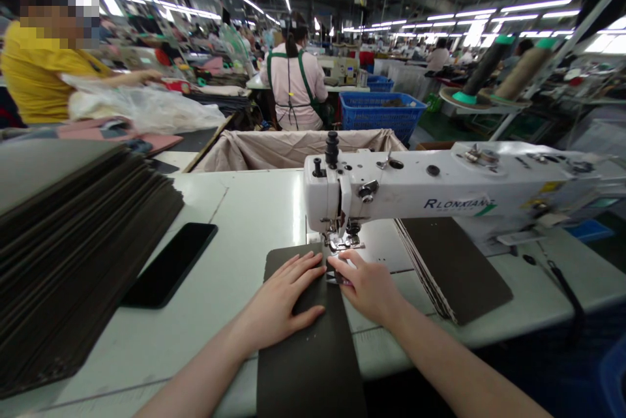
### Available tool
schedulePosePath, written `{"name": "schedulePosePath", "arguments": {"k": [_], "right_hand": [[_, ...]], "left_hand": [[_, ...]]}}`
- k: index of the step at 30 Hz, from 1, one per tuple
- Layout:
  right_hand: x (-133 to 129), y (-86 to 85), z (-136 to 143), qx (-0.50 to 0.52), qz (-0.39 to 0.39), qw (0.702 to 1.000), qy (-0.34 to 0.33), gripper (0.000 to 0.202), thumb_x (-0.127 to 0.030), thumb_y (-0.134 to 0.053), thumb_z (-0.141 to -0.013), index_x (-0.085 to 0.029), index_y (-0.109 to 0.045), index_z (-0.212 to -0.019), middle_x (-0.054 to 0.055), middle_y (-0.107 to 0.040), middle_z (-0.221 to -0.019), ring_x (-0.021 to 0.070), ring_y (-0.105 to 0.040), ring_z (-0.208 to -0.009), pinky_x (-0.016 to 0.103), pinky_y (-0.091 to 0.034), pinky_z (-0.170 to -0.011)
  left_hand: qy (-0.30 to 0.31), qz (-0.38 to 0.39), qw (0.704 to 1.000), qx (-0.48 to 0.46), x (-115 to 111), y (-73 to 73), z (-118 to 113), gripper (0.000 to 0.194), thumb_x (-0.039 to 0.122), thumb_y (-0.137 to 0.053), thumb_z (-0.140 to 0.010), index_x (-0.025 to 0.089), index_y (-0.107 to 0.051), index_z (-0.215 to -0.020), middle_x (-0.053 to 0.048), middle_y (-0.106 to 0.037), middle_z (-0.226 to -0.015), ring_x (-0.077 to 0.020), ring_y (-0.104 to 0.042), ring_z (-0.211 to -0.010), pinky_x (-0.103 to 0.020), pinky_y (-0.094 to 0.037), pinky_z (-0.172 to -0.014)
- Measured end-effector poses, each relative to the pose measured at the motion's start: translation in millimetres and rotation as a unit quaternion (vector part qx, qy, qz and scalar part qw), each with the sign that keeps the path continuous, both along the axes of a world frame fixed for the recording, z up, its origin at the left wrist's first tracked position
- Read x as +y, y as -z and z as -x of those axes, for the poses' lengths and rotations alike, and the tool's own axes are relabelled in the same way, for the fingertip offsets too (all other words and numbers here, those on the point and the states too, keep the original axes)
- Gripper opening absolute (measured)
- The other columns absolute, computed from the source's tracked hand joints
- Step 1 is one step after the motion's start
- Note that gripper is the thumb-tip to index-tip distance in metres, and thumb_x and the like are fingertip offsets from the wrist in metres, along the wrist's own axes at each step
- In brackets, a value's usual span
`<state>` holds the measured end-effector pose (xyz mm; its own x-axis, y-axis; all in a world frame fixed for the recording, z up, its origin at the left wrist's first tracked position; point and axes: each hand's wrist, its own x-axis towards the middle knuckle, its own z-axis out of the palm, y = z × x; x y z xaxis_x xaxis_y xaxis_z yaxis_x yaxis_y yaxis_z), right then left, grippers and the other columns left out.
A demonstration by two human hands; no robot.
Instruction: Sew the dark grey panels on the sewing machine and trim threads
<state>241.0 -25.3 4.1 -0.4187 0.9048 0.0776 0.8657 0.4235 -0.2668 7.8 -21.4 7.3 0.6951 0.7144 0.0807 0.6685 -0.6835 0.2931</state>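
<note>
A dark grey-green fabric panel (306,366) lies on the pale table, its far end by the presser foot of a white sewing machine (391,190). Spread flat on that panel is my left hand (288,300), fingers pointing toward the foot. My right hand (366,284) is closed around small metal snips (337,278), whose blades point left at the panel's right edge, just in front of the presser foot.
A tall stack of dark panels (73,255) stands at left beside a black phone (171,265). More panels (454,268) lie under the machine arm. Behind the table are a cloth-lined bin (293,150), a blue crate (381,115) and two people seated at work.
</note>
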Motion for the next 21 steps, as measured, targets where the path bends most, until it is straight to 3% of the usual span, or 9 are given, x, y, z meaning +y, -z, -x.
{"name": "schedulePosePath", "arguments": {"k": [21], "right_hand": [[-0.9, -0.4, 0.3, 0.012, -0.007, 1.000, 0.002, 0.046, -0.027, -0.049, -0.090, -0.035, -0.048, -0.136, 0.000, -0.053, -0.131, 0.0194, -0.062, -0.100, 0.028, -0.048, -0.078]], "left_hand": [[0.001, 0.007, 1.000, -0.020, 8.1, 0.7, 1.9, 0.053, 0.047, -0.053, -0.092, 0.028, -0.042, -0.140, -0.002, -0.034, -0.154, -0.0210, -0.028, -0.143, -0.045, -0.024, -0.120]]}}
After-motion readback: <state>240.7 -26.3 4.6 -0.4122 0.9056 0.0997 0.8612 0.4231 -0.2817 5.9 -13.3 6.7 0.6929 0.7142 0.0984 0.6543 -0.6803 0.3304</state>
